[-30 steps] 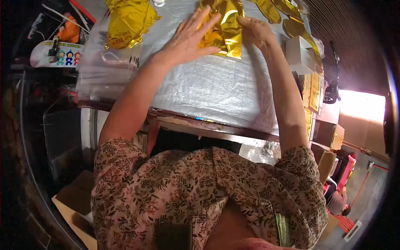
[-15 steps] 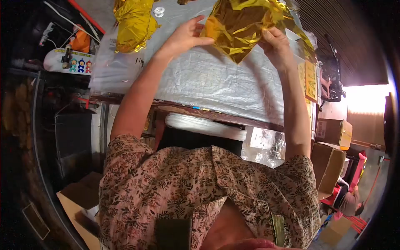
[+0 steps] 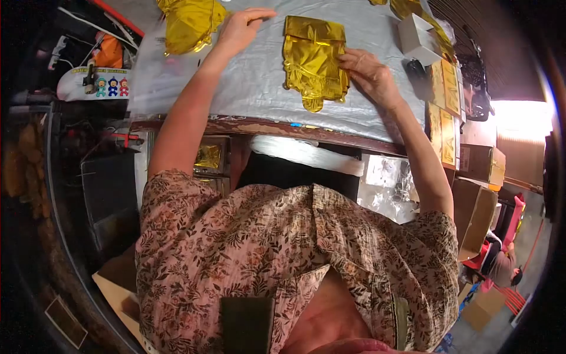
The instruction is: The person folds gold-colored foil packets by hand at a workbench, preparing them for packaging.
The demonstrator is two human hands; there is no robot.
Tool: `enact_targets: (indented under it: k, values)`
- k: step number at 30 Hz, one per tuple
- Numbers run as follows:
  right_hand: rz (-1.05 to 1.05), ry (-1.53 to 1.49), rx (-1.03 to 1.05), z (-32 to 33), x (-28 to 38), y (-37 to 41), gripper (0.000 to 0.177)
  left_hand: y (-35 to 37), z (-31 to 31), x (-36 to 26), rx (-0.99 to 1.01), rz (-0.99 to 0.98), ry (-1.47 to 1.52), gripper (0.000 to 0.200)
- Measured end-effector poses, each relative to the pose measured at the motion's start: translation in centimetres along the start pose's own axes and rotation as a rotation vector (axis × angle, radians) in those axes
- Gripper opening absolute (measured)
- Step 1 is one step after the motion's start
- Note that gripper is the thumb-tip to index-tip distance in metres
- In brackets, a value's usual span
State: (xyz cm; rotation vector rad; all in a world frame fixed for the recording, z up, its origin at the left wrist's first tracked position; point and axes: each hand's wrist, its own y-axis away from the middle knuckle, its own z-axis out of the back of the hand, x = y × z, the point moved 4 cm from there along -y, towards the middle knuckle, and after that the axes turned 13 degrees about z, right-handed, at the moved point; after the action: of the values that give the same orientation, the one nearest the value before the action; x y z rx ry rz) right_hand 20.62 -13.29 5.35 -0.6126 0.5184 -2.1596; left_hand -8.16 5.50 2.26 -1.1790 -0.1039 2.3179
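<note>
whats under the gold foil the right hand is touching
Silver sheet shows around the gold foil; anything directly beneath the foil is covered and cannot be seen.

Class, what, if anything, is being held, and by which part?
The right hand touches the gold foil at its right edge; whether it grips cannot be told. The left hand is off it.

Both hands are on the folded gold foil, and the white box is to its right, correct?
Not both: the head view shows only the right hand touching the folded gold foil; the left hand is away from it, to its left. The white box is indeed to the foil's right.
</note>
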Motion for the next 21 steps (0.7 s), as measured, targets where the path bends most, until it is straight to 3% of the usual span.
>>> enact_targets:
  k: [2, 5, 7, 11, 13, 16, 18, 20, 21]
  values:
    - [-0.031, -0.047, -0.007, -0.4, -0.1, 0.6, 0.027, 0.9, 0.0, 0.4, -0.016, 0.057, -0.029, 0.028]
    - [-0.078, -0.098, -0.018, -0.8, -0.2, 0.6, 0.026, 0.8, -0.4, -0.7, -0.060, -0.035, -0.061, 0.030]
    - [-0.107, -0.106, -0.016, -0.7, -0.3, 0.7, 0.026, 0.4, -1.6, -2.4, 0.019, -0.135, 0.055, 0.032]
    - [-0.076, -0.111, 0.015, -0.5, -0.3, 0.7, 0.028, 0.7, -4.0, -5.6, 0.256, -0.073, 0.138, 0.044]
    - [-0.057, -0.085, 0.018, 0.1, 0.2, 0.6, 0.028, 1.3, -5.7, -6.1, 0.086, -0.318, -0.367, 0.038]
    - [-0.061, -0.141, 0.001, 0.4, 1.3, 0.4, 0.026, 1.5, -6.6, -5.2, 0.149, -0.300, -0.390, 0.043]
    - [-0.687, -0.315, -0.296, -0.2, 0.5, 1.1, 0.024, 1.6, -6.6, -5.0, 0.156, -0.306, -0.374, 0.042]
    - [-0.681, -0.233, -0.257, -0.1, 1.3, -1.1, 0.027, 1.6, -6.4, -5.5, 0.162, -0.314, -0.359, 0.042]
    - [-0.468, -0.041, -0.205, -0.4, 0.7, -2.0, 0.029, 1.9, -6.1, -6.2, 0.097, -0.377, -0.406, 0.041]
